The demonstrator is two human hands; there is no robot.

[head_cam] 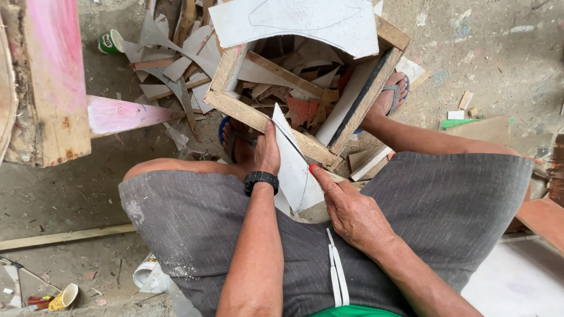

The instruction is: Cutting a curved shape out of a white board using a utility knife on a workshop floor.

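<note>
Both hands pinch white sheet piece (295, 170): left hand (267, 154) upper edge, right hand (351, 212) right edge; wooden crate (258, 120) rim touching.

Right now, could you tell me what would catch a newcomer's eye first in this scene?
At centre, the left hand and right hand hold a white sheet offcut between the person's knees. Just beyond it stands a rough wooden crate full of white and reddish scraps. At far left, a pink-stained wooden plank stands out against the grey floor.
</note>
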